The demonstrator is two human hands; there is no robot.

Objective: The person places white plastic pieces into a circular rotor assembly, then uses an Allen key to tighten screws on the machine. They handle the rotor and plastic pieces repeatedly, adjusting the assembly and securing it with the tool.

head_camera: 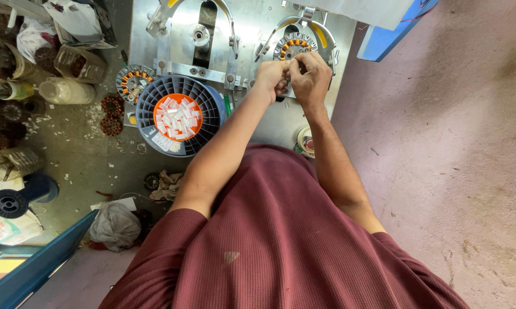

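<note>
Shiny copper windings on the stator (293,47), dull grey metal bench plate (281,123), ribbed maroon cloth shirt (281,240).

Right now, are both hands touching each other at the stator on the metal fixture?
Touching. The head view shows the left hand and right hand pressed knuckle to knuckle with no gap, over the lower edge of the orange-wound stator on the metal fixture.

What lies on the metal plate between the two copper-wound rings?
In the head view, between the left wound ring and the one under the hands stands a slotted metal bracket on the plate.
</note>
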